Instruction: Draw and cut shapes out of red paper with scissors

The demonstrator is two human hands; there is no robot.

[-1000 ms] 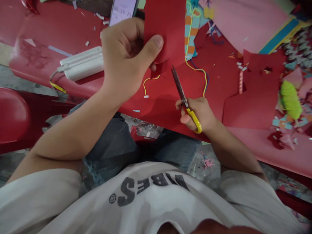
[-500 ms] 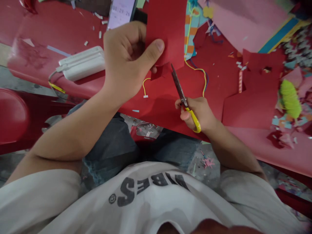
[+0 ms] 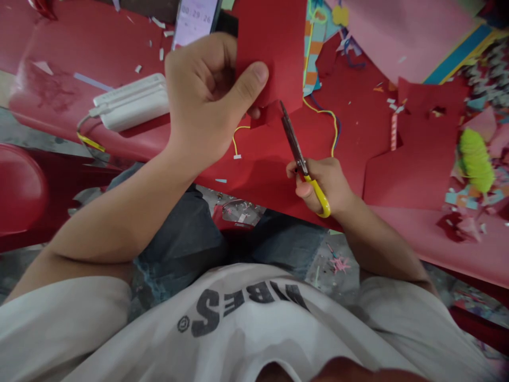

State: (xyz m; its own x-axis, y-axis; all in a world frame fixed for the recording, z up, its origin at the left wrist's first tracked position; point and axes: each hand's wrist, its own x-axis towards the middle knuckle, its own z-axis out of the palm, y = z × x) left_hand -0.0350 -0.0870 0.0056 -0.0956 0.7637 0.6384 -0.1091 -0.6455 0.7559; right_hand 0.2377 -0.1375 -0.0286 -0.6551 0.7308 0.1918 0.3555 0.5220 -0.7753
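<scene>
My left hand [image 3: 214, 95] pinches a sheet of red paper [image 3: 274, 48] by its lower left side, thumb on top and fingers behind. Closed around the yellow handles of a pair of scissors [image 3: 294, 140] is my right hand [image 3: 322, 185]. The scissors' dark blades look closed and point up and left, with their tip at the paper's lower edge. Whether the tip touches the paper I cannot tell. Beneath the left hand a short piece of yellow string [image 3: 234, 140] ends in a small white tab. A longer yellow string [image 3: 332, 119] curves right of the sheet.
A phone [image 3: 194, 21] showing a timer lies beyond my left hand, near a white power bank [image 3: 131, 103] with a cable. On the right are red paper pieces [image 3: 409, 175], a pink sheet [image 3: 413, 37], a lime-green yarn bundle [image 3: 476, 159] and scattered scraps.
Almost nothing differs. The red paper and my left hand have shifted very slightly, and the scissors sit a few pixels further right, still closed near the paper's lower edge.
</scene>
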